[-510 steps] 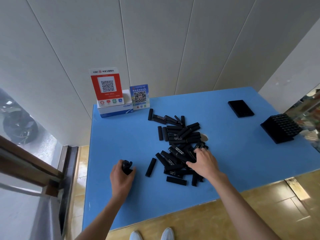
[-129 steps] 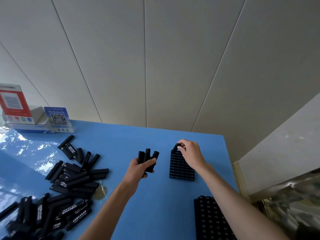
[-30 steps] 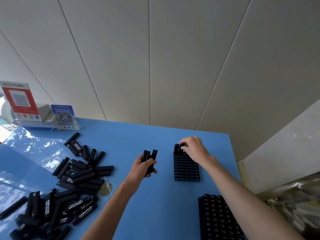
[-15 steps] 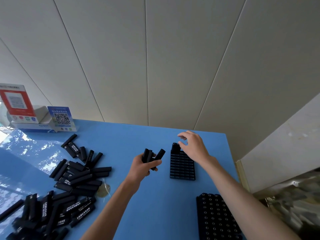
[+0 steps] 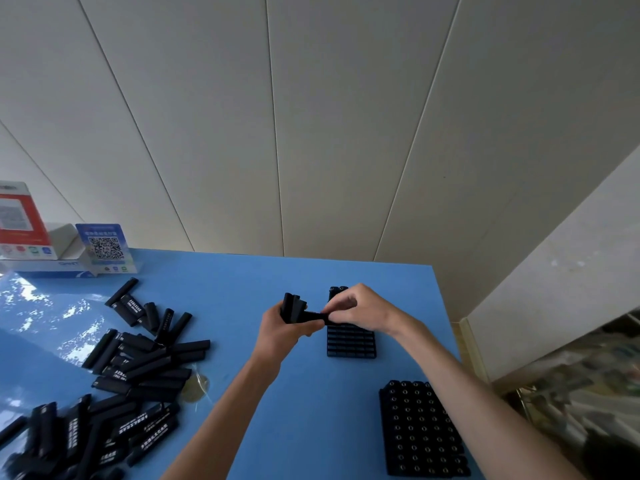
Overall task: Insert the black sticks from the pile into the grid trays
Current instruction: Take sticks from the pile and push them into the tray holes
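Blue table (image 5: 242, 289): pile (image 5: 131, 368) toward its left edge, trays (image 5: 349, 341) near the right. My left hand (image 5: 284, 330) grips a bundle (image 5: 292, 306); my right hand (image 5: 360, 310) pinches one stick (image 5: 313, 317) by its end. The sticks look light, stiff and smooth, best held near an end.

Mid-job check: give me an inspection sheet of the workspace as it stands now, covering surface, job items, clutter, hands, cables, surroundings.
Surface: blue table, glare at its left.
Job's things: pile of black sticks on the left; far grid tray, a few sticks standing at its far end; near grid tray, filled.
Clutter: QR code signs and a white box at the far left.
Hands: left hand grips a bundle of sticks; right hand pinches one stick from it.
Cables: nothing seen.
Surroundings: panelled wall.
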